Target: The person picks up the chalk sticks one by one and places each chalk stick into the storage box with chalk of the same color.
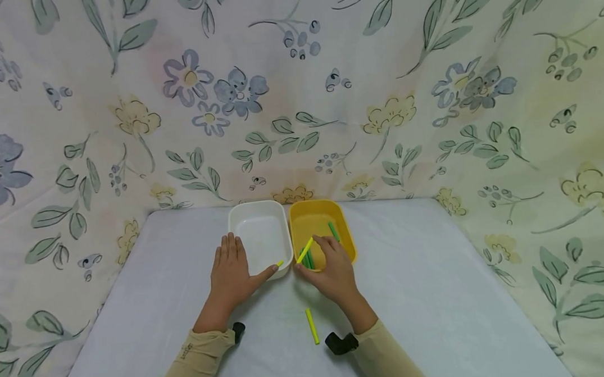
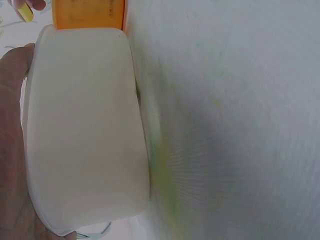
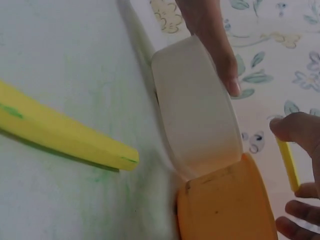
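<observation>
My right hand (image 1: pixel 333 268) is over the near part of an orange-yellow tray (image 1: pixel 347 223), pinching a slim yellow stick (image 1: pixel 304 250) between thumb and fingertip. In the right wrist view, that stick (image 3: pixel 288 165) spans the gap from thumb to finger. Several green sticks (image 1: pixel 333 231) lie in the orange-yellow tray. My left hand (image 1: pixel 231 276) rests against the white tray (image 1: pixel 259 203), fingers straight along its left side and thumb stretched over the near rim. Beside that thumb, the end of another yellow piece (image 1: pixel 280 263) shows inside the white tray; the thumb hides the rest.
Both trays stand side by side near the back edge of the white-covered table (image 1: pixel 418 296). A loose yellow stick (image 1: pixel 312 326) lies on the cloth between my forearms; it appears large in the right wrist view. A floral curtain (image 1: pixel 298 98) hangs behind.
</observation>
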Demonstrator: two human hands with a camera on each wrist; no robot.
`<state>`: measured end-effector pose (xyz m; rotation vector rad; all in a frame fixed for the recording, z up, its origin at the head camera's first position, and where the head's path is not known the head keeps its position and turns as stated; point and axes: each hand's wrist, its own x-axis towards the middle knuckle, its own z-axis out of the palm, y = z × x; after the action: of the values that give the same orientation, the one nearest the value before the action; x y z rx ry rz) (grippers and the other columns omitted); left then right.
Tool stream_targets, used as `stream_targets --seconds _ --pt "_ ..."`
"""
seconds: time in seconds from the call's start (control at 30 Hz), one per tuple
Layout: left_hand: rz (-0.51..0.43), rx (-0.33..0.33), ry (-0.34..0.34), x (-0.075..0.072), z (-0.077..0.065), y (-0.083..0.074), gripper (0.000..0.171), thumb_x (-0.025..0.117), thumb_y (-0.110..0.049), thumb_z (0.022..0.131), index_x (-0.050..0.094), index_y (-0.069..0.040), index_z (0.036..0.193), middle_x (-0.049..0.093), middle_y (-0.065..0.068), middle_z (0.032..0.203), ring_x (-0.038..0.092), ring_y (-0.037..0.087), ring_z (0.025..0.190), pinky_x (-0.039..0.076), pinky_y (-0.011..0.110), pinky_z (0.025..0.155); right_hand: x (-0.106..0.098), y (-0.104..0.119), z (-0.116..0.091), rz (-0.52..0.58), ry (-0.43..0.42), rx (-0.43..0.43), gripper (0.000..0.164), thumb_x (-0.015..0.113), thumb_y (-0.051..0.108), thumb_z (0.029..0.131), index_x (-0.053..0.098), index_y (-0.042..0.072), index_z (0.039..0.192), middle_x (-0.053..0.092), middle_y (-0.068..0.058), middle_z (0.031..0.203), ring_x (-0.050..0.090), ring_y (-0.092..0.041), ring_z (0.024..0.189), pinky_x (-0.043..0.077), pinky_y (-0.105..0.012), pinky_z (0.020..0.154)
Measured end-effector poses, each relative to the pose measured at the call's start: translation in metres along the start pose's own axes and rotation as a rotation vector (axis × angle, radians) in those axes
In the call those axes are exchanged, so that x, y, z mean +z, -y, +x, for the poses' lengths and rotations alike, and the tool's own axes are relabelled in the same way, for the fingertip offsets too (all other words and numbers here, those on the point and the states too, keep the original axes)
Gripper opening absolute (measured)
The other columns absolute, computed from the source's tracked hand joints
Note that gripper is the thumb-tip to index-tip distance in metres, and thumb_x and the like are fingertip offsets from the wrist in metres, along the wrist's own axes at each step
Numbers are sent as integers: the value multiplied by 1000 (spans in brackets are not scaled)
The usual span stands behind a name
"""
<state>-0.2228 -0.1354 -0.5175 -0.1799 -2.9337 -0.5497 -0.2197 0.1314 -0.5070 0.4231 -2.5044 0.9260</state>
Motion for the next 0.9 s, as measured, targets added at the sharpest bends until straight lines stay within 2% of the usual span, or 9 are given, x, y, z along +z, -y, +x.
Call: stream_targets --seconds 0.27,0.43,0.9 --pt "-1 -3 12 0 0 -1 136 57 -89 85 15 14 163 7 34 174 6 49 164 11 63 133 8 -3 8 -43 22 12 81 89 54 81 66 8 143 64 -9 130 66 -28 111 59 -47 94" --pt "1 -4 11 1 1 0 136 56 -89 85 14 14 164 5 34 174 4 49 164 11 63 133 10 -3 12 -56 42 14 80 89 53 81 66 9 144 64 -11 133 66 -31 116 58 -49 98" --pt "2 -3 -8 0 0 -1 135 58 -88 85 17 15 163 8 35 173 5 49 164 12 63 133 20 -1 15 -138 30 -10 79 91 51 80 67 9 142 66 -11 127 66 -29 112 57 -49 96"
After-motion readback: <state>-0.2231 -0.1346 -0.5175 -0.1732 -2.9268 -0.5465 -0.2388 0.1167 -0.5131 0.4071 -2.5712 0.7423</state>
